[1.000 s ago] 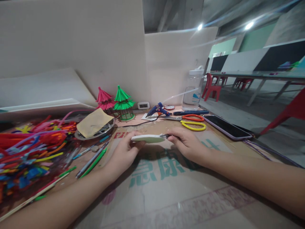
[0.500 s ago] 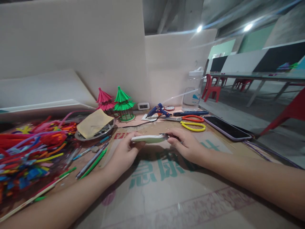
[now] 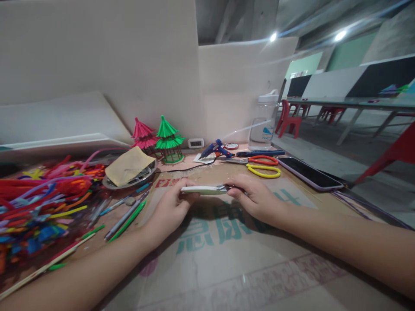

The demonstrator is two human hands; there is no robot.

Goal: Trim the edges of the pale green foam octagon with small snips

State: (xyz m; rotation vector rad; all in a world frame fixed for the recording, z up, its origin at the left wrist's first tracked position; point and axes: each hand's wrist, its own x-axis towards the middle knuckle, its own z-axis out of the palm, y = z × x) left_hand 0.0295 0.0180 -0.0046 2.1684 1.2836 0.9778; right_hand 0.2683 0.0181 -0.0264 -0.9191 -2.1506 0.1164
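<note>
Over the cardboard-covered table (image 3: 207, 268), my left hand (image 3: 172, 204) is closed on a thin flat piece (image 3: 204, 190), white along its edge and pale green below. Its thumb and fingers pinch the left end, and the piece is seen almost edge-on. My right hand (image 3: 254, 196) is closed around a small dark metal tool (image 3: 223, 187); the fingers cover most of it, so its kind is unclear. The tool's tip meets the right end of the flat piece.
Pipe cleaners (image 3: 42, 203) are heaped at left, beside pens (image 3: 128, 220) and a metal dish (image 3: 129, 185). Behind stand two small pipe-cleaner towers (image 3: 170, 140), a blue glue gun (image 3: 216, 149), scissors (image 3: 263, 170) and a water bottle (image 3: 261, 125). A phone (image 3: 309, 173) lies at right.
The flat piece has tipped more level, showing less of its green underside. The metal tool's tip sits slightly further left on its end. Both hands keep their hold.
</note>
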